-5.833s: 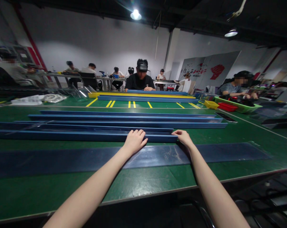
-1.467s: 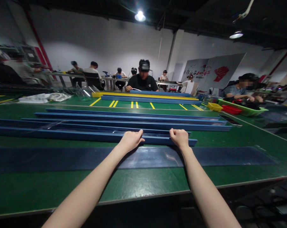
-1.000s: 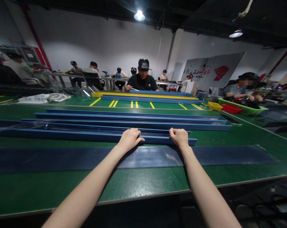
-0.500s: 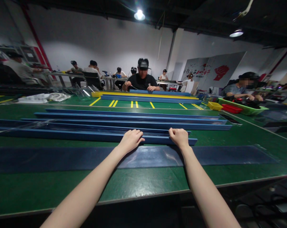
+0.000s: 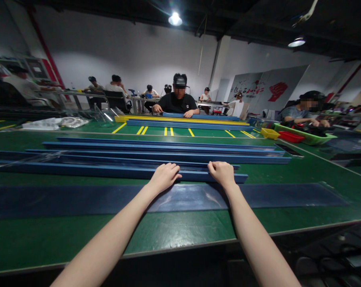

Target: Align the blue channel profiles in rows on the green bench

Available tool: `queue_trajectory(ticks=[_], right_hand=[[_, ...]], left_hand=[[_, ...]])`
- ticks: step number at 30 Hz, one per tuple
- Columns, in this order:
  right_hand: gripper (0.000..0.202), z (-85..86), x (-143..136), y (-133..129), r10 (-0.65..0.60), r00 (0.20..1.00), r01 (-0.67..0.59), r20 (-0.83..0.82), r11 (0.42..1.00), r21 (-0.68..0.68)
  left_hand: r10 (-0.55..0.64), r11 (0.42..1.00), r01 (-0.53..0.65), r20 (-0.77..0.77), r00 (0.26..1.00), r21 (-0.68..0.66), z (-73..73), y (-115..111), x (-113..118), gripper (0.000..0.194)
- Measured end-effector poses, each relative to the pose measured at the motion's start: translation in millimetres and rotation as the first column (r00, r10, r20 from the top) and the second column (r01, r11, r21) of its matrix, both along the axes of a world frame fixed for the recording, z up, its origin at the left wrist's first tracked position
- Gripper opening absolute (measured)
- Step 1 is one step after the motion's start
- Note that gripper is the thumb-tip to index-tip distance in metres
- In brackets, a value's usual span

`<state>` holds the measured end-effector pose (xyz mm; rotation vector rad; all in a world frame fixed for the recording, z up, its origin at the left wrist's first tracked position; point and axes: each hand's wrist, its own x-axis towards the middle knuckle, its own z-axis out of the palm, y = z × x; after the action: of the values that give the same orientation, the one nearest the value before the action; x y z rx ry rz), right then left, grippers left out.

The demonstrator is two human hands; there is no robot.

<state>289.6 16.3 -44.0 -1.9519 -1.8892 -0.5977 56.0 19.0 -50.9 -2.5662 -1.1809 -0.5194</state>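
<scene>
My left hand (image 5: 165,176) is closed over the front wall of the nearest blue channel (image 5: 108,171), its fingers curled over the upper edge. Farther right on the same channel, my right hand (image 5: 222,173) grips the wall in the same way, short of the right end. Both thumbs are on the near side or partly hidden. Between the channel and the table's front edge lies a flat strip under clear film (image 5: 276,195), passing beneath my forearms. Clear film (image 5: 33,159) lies across the channel's left part.
More blue channels (image 5: 246,158) lie just beyond. Across the green table (image 5: 198,231), a person handles a blue channel beside a yellow one (image 5: 156,120). At the right are a phone (image 5: 288,150), a yellow tray (image 5: 270,134), a red tray (image 5: 290,137) and a green basket (image 5: 318,140).
My right hand has slid slightly left along the channel. My left hand has stayed in place. The person across the table has shifted both hands.
</scene>
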Motion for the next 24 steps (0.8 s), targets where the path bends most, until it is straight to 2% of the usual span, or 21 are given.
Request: queue_trajectory(ticks=[8, 15, 24], right_hand=[[0.041, -3.4, -24.5, -1.3, 0.127, 0.992, -0.127, 0.006, 0.991, 0.041], [0.044, -7.1, -22.0, 1.3, 0.198, 0.98, -0.197, -0.004, 0.979, 0.053], [0.041, -7.8, -26.8, -0.4, 0.188, 0.982, -0.187, -0.017, 0.98, 0.068]], left_hand=[[0.006, 1.0, -0.006, 0.001, 1.0, -0.027, 2.7, -1.0, -0.1, 0.018], [0.014, 0.999, -0.015, -0.01, 1.0, -0.031, 4.5, -2.1, 0.2, 0.02], [0.007, 1.0, -0.007, -0.011, 1.0, -0.021, 3.3, -1.6, 0.5, 0.02]])
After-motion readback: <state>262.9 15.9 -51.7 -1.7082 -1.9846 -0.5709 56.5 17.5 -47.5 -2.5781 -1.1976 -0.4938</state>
